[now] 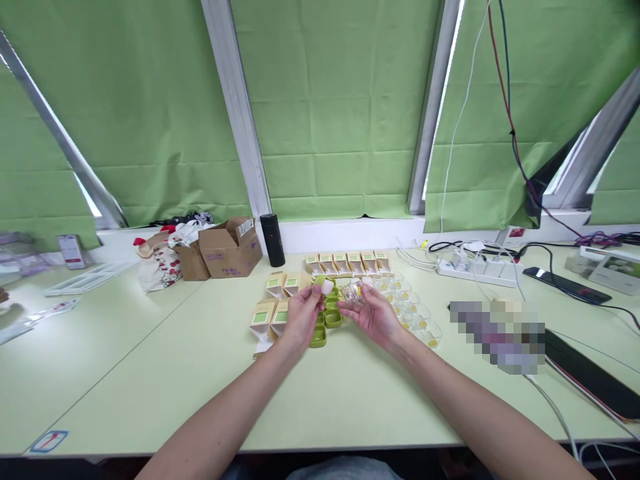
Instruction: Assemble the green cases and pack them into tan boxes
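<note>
My left hand (301, 319) pinches a small white block-like piece (327, 287), its exact kind too small to make out. My right hand (376, 320) is closed on a small clear plastic container (351, 291). Both hands hover close together over small olive-green square boxes (318, 337), which they partly cover. Right of my right hand, several clear plastic containers (429, 333) with yellow spots lie in rows. Beside my left hand stand several beige cartons (262, 317) with green panels, and more such cartons (347, 264) form a row behind.
A black bottle (272, 240) and a brown cardboard box (231, 248) stand at the back left. To the right are a white power strip (479, 270), loose cables and a black phone (567, 285). Another person's hand (4, 298) shows at the far left edge.
</note>
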A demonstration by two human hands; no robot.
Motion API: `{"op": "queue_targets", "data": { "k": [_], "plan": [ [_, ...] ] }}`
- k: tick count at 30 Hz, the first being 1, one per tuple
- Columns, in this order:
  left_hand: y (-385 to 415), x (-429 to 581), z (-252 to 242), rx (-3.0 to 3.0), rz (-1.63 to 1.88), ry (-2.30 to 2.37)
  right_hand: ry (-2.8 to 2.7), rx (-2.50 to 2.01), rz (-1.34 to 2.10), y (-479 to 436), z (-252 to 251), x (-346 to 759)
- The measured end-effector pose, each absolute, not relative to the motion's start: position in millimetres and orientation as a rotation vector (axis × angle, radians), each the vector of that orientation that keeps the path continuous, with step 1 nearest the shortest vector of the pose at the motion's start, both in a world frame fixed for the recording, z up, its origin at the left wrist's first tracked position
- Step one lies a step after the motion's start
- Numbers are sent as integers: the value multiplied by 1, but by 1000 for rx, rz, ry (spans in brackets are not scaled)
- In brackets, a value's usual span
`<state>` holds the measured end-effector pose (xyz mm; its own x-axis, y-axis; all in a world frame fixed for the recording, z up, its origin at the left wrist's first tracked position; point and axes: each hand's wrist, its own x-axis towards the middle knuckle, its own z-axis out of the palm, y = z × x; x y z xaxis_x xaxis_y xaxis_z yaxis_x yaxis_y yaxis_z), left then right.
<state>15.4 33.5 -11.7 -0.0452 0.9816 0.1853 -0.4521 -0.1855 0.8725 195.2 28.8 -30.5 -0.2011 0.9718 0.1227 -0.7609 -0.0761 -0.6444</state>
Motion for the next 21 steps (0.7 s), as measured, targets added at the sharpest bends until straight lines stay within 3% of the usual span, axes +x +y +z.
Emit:
{"op": "queue_targets", "data": {
  "k": [12,21],
  "plan": [
    [32,17,-10,1013,1565,800,-895,-472,1526,21,-29,194],
    [34,17,-11,1039,1584,829,-1143,-644,1206,16,-34,189]
  ]
}}
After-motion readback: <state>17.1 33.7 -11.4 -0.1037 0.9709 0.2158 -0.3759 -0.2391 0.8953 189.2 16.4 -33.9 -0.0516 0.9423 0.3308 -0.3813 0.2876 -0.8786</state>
